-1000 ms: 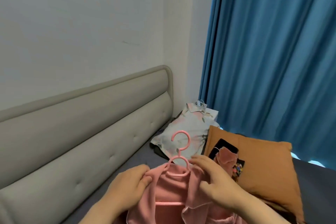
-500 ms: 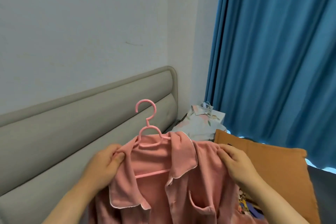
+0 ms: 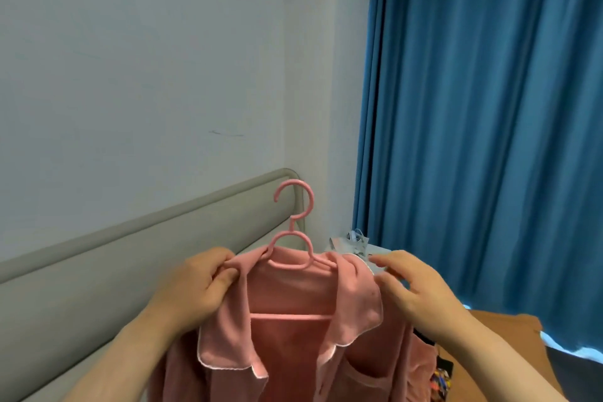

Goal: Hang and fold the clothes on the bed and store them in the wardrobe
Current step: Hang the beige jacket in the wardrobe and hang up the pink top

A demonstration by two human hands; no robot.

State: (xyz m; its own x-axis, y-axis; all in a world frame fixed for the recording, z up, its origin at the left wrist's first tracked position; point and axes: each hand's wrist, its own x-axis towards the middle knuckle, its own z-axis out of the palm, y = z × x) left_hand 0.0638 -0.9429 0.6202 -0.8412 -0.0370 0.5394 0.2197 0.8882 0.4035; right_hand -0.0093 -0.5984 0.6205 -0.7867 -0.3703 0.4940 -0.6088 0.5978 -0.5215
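Observation:
A pink collared pyjama shirt (image 3: 293, 352) with white piping hangs on a pink plastic hanger (image 3: 295, 222), held up in front of me. My left hand (image 3: 195, 287) grips the shirt's left shoulder together with the hanger's end. My right hand (image 3: 414, 287) is at the right shoulder, fingers spread and loosely bent, touching the collar edge. The hanger's hook points up, and its crossbar shows inside the open neck. The shirt's lower part runs out of view.
A grey padded headboard (image 3: 114, 271) runs along the pale wall on the left. Blue curtains (image 3: 489, 124) fill the right side. An orange pillow (image 3: 502, 339) lies at the lower right, and a pale floral item (image 3: 352, 243) sits behind the shirt.
The shirt on its hanger has been lifted higher and moved right. My right hand has moved in to the collar edge and loosened its hold. The view has tilted up.

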